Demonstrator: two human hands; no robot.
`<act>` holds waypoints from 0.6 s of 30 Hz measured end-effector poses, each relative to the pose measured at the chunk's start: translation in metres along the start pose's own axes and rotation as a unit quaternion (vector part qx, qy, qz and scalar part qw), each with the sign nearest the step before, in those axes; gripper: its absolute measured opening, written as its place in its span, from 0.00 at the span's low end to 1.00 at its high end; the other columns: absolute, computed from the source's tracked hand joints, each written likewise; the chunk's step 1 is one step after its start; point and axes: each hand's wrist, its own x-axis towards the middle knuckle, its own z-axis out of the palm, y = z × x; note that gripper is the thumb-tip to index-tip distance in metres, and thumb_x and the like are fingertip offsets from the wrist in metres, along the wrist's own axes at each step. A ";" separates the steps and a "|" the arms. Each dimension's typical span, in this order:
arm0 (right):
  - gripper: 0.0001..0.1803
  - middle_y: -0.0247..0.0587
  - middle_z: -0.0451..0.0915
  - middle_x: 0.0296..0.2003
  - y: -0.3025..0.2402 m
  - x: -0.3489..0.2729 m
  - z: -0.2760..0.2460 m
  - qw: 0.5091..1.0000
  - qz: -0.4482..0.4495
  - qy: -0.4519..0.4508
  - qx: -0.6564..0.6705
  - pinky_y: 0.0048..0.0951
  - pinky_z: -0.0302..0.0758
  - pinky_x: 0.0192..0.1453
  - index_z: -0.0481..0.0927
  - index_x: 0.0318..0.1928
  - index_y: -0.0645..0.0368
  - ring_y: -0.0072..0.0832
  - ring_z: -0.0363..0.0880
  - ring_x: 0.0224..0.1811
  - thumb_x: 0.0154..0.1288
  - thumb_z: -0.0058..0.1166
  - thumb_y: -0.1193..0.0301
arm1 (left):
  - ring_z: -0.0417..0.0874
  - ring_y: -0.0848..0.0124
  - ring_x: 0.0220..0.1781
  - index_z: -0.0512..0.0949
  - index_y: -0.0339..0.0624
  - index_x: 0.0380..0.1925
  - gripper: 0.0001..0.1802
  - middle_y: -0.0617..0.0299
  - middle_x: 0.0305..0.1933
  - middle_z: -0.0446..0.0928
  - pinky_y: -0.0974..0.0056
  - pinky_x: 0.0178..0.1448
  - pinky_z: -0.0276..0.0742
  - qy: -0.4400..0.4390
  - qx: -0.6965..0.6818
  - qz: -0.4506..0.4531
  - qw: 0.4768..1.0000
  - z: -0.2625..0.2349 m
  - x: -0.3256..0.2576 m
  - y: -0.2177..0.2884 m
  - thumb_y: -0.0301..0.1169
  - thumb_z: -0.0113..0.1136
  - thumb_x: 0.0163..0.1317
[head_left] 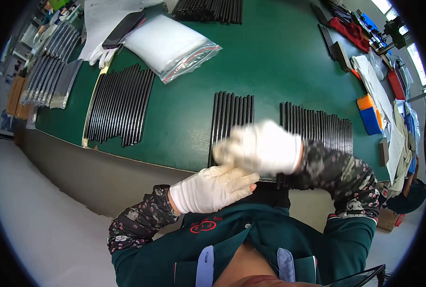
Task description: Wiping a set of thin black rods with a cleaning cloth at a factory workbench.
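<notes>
My left hand (214, 189), in a white glove with one bare fingertip showing, is at the table's near edge. Its fingers are drawn together; what they hold, if anything, is hidden. Just above it my right hand (266, 147), also white-gloved, is smeared by motion and overlaps the left fingers, so its grip does not show. Partly under the right hand lies a small row of black rods (232, 112), side by side. A wider row of black rods (318, 126) lies to the right, its near part behind my right forearm.
Another group of black rods (119, 105) is at the left, more rods (208, 10) at the far edge. A clear zip bag (162, 45), a phone (123, 29) and a white glove (101, 56) lie far left. An orange-and-blue block (369, 115) stands right on the green table (184, 119).
</notes>
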 end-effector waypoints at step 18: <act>0.08 0.33 0.77 0.31 -0.005 0.012 0.009 0.994 -0.022 -0.072 0.080 0.32 0.80 0.28 0.76 0.37 0.49 0.31 0.81 0.28 0.55 0.55 0.73 | 0.78 0.65 0.61 0.80 0.43 0.50 0.17 0.59 0.58 0.78 0.62 0.62 0.76 0.047 0.007 0.007 0.999 0.004 -0.001 0.000 0.31 0.57 0.61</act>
